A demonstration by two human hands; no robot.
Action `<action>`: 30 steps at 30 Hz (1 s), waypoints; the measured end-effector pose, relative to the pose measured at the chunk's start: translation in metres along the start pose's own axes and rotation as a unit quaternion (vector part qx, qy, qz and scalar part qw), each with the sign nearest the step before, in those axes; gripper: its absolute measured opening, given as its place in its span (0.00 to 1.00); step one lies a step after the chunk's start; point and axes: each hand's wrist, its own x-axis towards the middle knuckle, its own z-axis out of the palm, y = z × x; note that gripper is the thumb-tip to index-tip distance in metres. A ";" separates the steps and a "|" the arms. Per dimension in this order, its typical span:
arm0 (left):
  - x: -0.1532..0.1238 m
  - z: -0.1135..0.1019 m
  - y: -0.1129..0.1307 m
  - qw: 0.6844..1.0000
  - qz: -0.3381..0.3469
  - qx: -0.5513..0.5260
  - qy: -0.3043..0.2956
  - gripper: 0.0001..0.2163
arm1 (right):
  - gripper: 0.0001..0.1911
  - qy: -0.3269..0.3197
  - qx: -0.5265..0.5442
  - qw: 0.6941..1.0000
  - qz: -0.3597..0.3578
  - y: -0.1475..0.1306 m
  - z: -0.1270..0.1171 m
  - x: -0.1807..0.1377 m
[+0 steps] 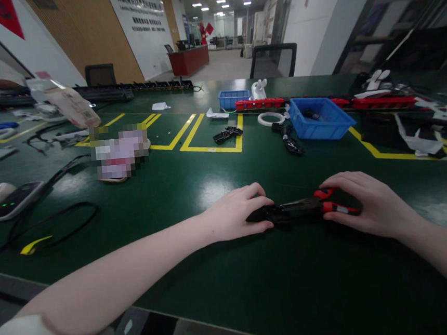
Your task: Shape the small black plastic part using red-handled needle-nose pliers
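My left hand [247,212] is closed on a small black part [277,216] just above the green table, its thumb and fingers gripping the part's left end. From the right, my right hand [361,199] wraps round the red-and-black handles of a pair of pliers [308,204]. The pliers' long, narrow jaws point left and reach the black part. Whether the jaws are clamped on it I cannot tell. The exact kind of the black part is too dark to make out.
Beyond my hands lie several black pieces [227,134], a black bundle [292,143], a white ring [271,118] and a blue bin [321,120]. A smaller blue bin [234,99] stands behind. To the left are a phone [122,153] and black cables [67,212]. Someone sits far left.
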 end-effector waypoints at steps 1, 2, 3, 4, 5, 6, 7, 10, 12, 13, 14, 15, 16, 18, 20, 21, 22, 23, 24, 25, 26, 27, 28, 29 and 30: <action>0.000 0.000 0.000 1.000 0.003 0.009 0.001 0.18 | 0.18 0.000 0.000 1.000 0.005 0.001 0.000 0.000; -0.001 0.000 -0.001 1.000 0.006 0.018 0.003 0.19 | 0.19 -0.001 -0.003 1.000 0.007 0.002 0.001 0.000; -0.001 -0.001 -0.001 1.000 0.009 0.027 0.004 0.19 | 0.19 -0.002 -0.006 1.000 0.007 0.003 0.001 0.000; 0.000 -0.001 -0.001 0.999 0.010 0.034 0.004 0.19 | 0.19 -0.003 -0.010 1.000 0.007 0.004 0.002 0.000; 0.000 -0.001 -0.001 0.999 0.010 0.040 0.002 0.18 | 0.20 -0.005 -0.013 1.000 0.008 0.004 0.003 0.000; 0.000 -0.002 -0.001 0.999 0.011 0.043 0.001 0.17 | 0.20 -0.006 -0.016 1.000 0.011 0.005 0.004 0.001; 0.000 -0.002 -0.001 0.999 0.012 0.047 -0.001 0.15 | 0.20 -0.008 -0.018 1.000 0.015 0.006 0.004 0.001; 0.000 -0.003 -0.001 0.999 0.019 0.050 -0.008 0.11 | 0.22 -0.024 -0.025 0.999 0.025 0.007 0.006 0.003; 0.000 -0.003 -0.001 0.999 0.021 0.042 -0.010 0.09 | 0.23 -0.040 -0.032 0.998 0.030 0.008 0.007 0.004; 0.000 -0.002 -0.001 0.999 0.019 0.035 -0.010 0.09 | 0.23 -0.047 -0.035 0.998 0.031 0.007 0.006 0.004; 0.000 -0.002 -0.002 0.999 0.015 0.029 -0.010 0.09 | 0.23 -0.054 -0.037 0.997 0.032 0.006 0.006 0.004; 0.000 -0.002 -0.002 1.000 0.012 0.022 -0.009 0.09 | 0.23 -0.060 -0.039 0.997 0.034 0.005 0.005 0.004; 0.000 -0.002 -0.002 1.000 0.009 0.017 -0.009 0.09 | 0.23 -0.064 -0.040 0.996 0.037 0.004 0.005 0.003; 0.000 -0.003 -0.002 1.000 0.006 0.009 -0.007 0.09 | 0.25 -0.069 -0.043 0.996 0.047 -0.001 0.005 0.001; 0.001 -0.003 -0.003 1.000 0.003 0.006 -0.006 0.09 | 0.27 -0.064 -0.053 0.995 0.060 -0.006 0.007 0.000; 0.001 -0.003 -0.003 1.000 0.001 0.005 -0.006 0.09 | 0.29 -0.057 -0.059 0.994 0.066 -0.008 0.009 0.000; 0.001 -0.002 -0.003 1.000 -0.001 0.005 -0.006 0.09 | 0.31 -0.050 -0.064 0.994 0.074 -0.011 0.011 0.001; 0.001 -0.002 -0.003 1.000 -0.002 0.004 -0.007 0.09 | 0.31 -0.043 -0.065 0.994 0.081 -0.013 0.013 0.003; 0.001 -0.002 -0.003 1.000 -0.003 0.003 -0.006 0.09 | 0.30 -0.038 -0.064 0.993 0.088 -0.014 0.014 0.005; 0.001 -0.002 -0.003 1.000 -0.004 0.002 -0.006 0.09 | 0.29 -0.034 -0.062 0.993 0.092 -0.015 0.015 0.008; 0.001 -0.002 -0.002 1.000 -0.006 0.000 -0.006 0.10 | 0.27 -0.031 -0.062 0.993 0.091 -0.016 0.016 0.010; 0.001 -0.002 -0.002 1.000 -0.010 -0.002 -0.006 0.10 | 0.25 -0.025 -0.064 0.994 0.086 -0.017 0.016 0.012; 0.002 -0.002 -0.002 1.000 -0.015 -0.005 -0.006 0.11 | 0.24 -0.017 -0.070 0.994 0.078 -0.017 0.016 0.014; 0.002 -0.002 -0.001 1.000 -0.021 -0.008 -0.007 0.11 | 0.24 -0.006 -0.078 0.995 0.067 -0.017 0.015 0.014; 0.003 -0.002 -0.001 1.000 -0.029 -0.010 -0.007 0.12 | 0.24 0.006 -0.087 0.995 0.053 -0.018 0.014 0.014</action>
